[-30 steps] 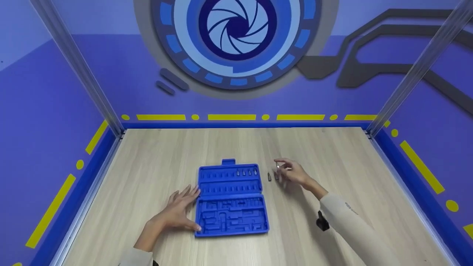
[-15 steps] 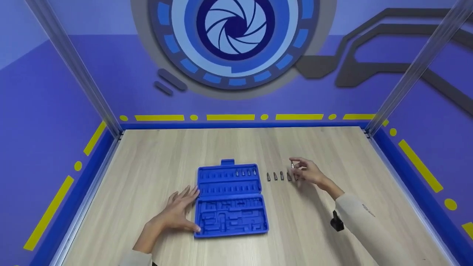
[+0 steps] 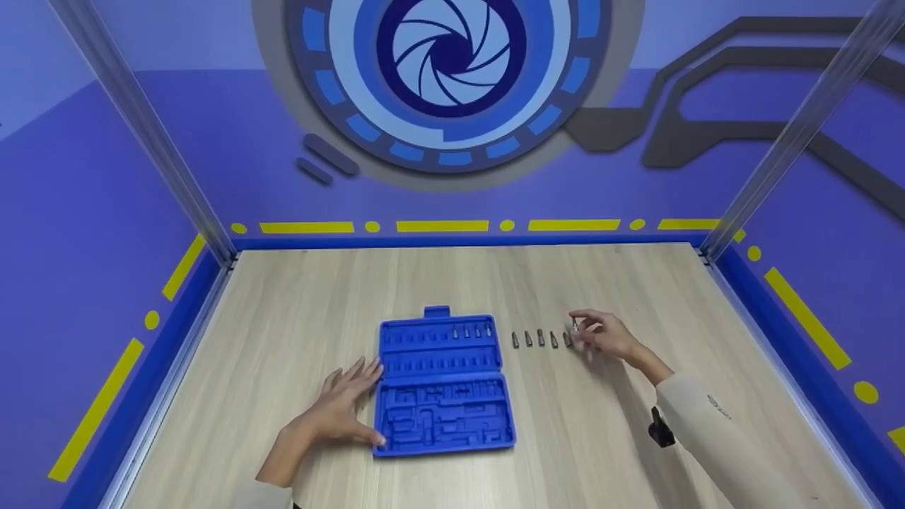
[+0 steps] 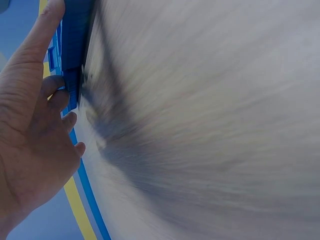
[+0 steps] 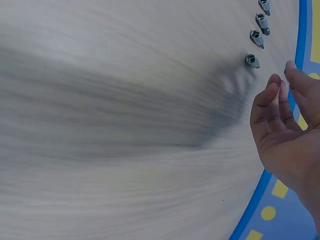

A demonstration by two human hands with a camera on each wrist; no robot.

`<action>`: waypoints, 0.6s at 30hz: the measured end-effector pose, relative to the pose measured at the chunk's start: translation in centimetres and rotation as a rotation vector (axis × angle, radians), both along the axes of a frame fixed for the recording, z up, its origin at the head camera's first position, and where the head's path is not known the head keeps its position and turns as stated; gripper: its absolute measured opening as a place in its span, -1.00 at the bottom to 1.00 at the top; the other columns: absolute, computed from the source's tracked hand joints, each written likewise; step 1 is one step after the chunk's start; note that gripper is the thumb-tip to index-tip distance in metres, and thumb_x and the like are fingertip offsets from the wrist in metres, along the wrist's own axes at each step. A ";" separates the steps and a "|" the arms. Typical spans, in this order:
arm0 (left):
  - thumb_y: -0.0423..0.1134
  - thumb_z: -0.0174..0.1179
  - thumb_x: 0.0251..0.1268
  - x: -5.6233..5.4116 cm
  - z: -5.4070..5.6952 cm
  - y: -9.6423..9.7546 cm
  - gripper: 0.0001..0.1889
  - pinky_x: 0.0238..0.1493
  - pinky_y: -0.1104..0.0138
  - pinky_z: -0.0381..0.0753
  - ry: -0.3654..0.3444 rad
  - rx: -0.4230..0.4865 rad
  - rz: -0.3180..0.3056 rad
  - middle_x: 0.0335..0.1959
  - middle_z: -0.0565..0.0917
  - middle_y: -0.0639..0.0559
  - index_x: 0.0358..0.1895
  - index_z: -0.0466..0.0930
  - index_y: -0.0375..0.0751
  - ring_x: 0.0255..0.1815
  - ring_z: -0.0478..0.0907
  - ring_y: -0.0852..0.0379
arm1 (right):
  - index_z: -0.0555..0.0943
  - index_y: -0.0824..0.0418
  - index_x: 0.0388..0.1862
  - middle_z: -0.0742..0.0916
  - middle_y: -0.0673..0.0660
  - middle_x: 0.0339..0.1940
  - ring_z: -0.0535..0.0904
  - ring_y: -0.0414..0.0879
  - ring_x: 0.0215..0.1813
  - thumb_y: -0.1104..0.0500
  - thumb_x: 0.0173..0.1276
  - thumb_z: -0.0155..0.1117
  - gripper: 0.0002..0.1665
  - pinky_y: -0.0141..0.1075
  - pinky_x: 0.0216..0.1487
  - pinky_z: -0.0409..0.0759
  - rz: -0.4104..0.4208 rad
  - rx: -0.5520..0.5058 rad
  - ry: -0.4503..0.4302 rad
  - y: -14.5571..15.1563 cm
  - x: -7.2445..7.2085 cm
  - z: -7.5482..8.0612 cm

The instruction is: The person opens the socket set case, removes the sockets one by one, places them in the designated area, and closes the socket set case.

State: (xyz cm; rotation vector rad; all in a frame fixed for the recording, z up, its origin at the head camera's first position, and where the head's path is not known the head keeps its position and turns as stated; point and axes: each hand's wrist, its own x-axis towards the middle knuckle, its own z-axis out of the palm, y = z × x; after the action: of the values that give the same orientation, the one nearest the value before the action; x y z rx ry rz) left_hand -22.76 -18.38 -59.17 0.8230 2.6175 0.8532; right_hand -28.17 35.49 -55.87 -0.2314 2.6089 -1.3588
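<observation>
five small dark metal bits (image 3: 541,337) in a row on the pale wooden table (image 3: 608,445), just left of the fingers of the right hand (image 3: 611,338); one slim metal bit (image 3: 575,324) pinched in those fingers. touching the spread fingers of the left hand (image 3: 339,405), an open blue plastic case (image 3: 440,348), four more bits (image 3: 466,331) inside.

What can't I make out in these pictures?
- Head view: tip shapes of the bits in the blue case, too small.
- Head view: lettering on the right sleeve, too small.
- Head view: lower end of the pinched bit, covered by the right hand.
- Left wrist: part of the case, past the top edge.
- Right wrist: the row of loose bits, cut off by the top edge.
</observation>
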 end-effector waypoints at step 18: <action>0.27 0.64 -0.31 0.2 0.0 -0.1 0.40 0.53 -0.44 -0.24 0.015 0.008 -0.005 0.65 0.06 -0.34 0.61 0.06 -0.34 0.66 -0.12 -0.47 | 0.54 0.51 0.28 0.74 0.32 -0.07 0.62 0.01 -0.06 0.34 0.42 0.31 -0.51 -0.24 -0.05 0.62 0.046 0.221 0.047 1.0 0.3 -2.3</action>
State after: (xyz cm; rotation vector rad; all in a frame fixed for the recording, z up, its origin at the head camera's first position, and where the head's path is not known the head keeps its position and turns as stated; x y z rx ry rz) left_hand -22.60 -18.51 -59.13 0.8401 2.6256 0.8601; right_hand -27.85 36.48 -58.19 -0.2913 2.7465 -1.0508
